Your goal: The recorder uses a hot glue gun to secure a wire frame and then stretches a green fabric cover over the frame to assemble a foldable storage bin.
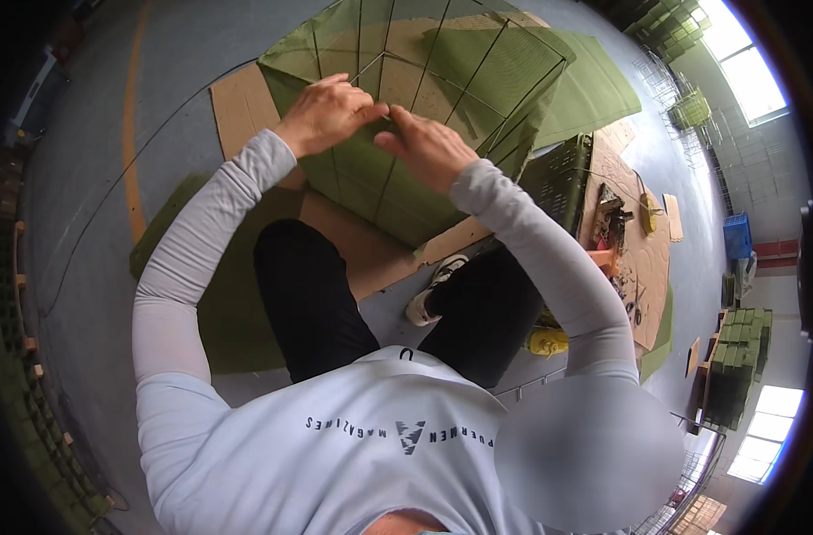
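In front of me stands a large dark wire frame covered in green mesh cloth, its wires crossing the cloth in a grid. My left hand is over its near side, fingers curled inward; what they hold, if anything, is hidden. Close beside it, my right hand reaches in from the right, fingers stretched out and thumb apart. The fingertips of both hands nearly meet in front of the mesh. Whether a thin thread or wire lies between them is too small to tell.
Cardboard lies under the frame. At right, a cardboard-topped surface bears scissors, a yellow object and dark scraps, beside a green perforated crate. Green cloth lies by my left leg. A black cable crosses the floor.
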